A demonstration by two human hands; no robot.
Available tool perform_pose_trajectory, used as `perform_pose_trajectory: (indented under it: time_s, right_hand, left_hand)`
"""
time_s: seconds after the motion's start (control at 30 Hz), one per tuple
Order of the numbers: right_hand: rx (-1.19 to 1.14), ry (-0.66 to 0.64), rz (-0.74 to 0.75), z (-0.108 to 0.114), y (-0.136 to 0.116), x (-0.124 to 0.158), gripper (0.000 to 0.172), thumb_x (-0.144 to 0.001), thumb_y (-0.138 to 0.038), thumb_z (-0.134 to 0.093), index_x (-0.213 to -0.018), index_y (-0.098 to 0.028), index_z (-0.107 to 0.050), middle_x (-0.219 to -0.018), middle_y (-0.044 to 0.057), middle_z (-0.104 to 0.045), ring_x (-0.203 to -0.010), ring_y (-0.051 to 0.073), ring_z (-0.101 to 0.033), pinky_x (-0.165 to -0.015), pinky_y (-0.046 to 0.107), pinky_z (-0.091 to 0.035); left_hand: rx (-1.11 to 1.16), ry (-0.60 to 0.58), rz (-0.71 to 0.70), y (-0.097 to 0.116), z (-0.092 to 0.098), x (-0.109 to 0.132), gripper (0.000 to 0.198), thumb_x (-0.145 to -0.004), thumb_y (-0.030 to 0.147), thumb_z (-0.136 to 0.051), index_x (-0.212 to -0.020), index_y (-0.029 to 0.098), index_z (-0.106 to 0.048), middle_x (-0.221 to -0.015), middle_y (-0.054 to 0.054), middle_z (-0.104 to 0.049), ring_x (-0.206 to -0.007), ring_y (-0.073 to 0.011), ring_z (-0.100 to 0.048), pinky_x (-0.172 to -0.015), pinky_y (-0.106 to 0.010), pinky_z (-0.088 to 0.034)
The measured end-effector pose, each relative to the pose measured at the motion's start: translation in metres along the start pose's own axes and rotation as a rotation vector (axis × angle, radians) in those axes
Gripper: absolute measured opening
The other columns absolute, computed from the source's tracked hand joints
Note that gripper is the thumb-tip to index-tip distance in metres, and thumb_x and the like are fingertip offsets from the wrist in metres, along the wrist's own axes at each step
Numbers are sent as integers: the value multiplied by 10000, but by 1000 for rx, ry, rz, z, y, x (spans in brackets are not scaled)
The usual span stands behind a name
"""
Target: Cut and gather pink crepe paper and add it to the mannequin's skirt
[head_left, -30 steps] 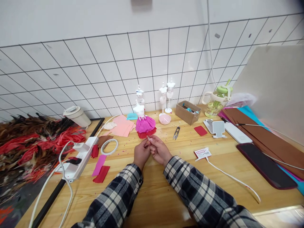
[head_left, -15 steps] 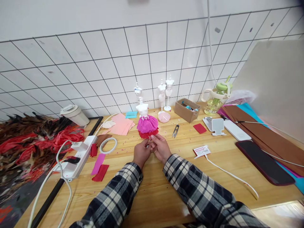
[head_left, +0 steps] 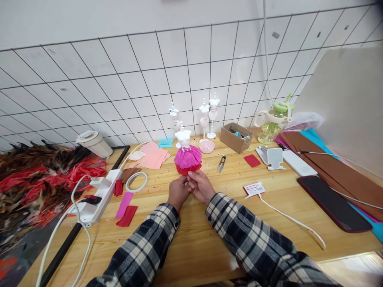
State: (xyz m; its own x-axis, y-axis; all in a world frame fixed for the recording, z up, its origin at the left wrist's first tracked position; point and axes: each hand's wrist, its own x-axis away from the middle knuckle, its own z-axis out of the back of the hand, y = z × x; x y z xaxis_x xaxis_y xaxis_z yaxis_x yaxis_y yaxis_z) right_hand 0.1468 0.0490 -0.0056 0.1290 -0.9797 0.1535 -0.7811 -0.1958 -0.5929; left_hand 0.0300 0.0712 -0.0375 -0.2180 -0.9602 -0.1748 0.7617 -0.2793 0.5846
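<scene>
A small white dress form (head_left: pixel 183 138) wears a ruffled magenta skirt (head_left: pixel 188 156) over a red ruffle (head_left: pixel 188 169). My left hand (head_left: pixel 178 192) is closed just below the skirt, its fingertips meeting those of the other hand. What lies between its fingers is hidden. My right hand (head_left: pixel 202 186) is pinched at the front lower edge of the red ruffle. Behind the form stand other small white dress forms (head_left: pixel 204 115). A pair of thread snips (head_left: pixel 221 164) lies to the right, and a pink dish (head_left: pixel 207 147) sits behind.
On the left lie a tape roll (head_left: pixel 137 189), red strips (head_left: pixel 127 216), pink sheets (head_left: pixel 154 155) and a white power strip (head_left: pixel 100 201) with cables. A cardboard box (head_left: pixel 231 140), phone stand (head_left: pixel 271 158), drink bottle (head_left: pixel 269 127) and dark phone (head_left: pixel 332 204) are at right.
The dress form and its skirt have shifted slightly right and tipped a little. My hands stay nearly in place at the lower edge of the skirt.
</scene>
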Motion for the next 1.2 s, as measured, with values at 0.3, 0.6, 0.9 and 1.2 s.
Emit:
perform_pose_trajectory:
  time_s: [0.3, 0.6, 0.9, 1.2]
  right_hand:
    - [30, -4, 15, 1, -1, -1, 341, -603, -357, -832, -726, -170, -575, -560, -81, -568, -373, 20, -397, -343, 150, -441]
    - [423, -31, 128, 10, 4, 0, 271, -718, -352, -664, -922, -174, -685, -533, -66, -535, -360, 57, -382, -342, 207, -390]
    - [871, 188, 440, 28, 2, -13, 195, -771, -276, -523, -839, -190, -684, -637, -11, -562, -541, 122, -476, -541, 259, -416]
    - [1426, 382, 1244, 21, -6, 7, 567, -822, -260, -503, -1368, -164, -383, -1385, 177, -457, -1340, 296, -363, -1078, 525, -289]
  left_hand:
    - [87, 49, -12, -1, -1, -1, 101, -781, 212, -572, -808, 180, -664, -708, -24, -709, -638, -148, -627, -597, -222, -391]
    - [290, 108, -13, -12, -2, -6, 280, -902, 265, -451, -1101, 168, -621, -811, -41, -711, -723, -172, -650, -652, -256, -472]
    - [416, 68, -37, -11, -1, -7, 375, -957, 377, -402, -1229, 162, -546, -1002, -85, -718, -889, -194, -672, -785, -295, -500]
    - [444, -39, -152, -10, 0, -4, 398, -962, 406, -399, -1244, 162, -538, -1004, -73, -705, -842, -177, -645, -771, -282, -487]
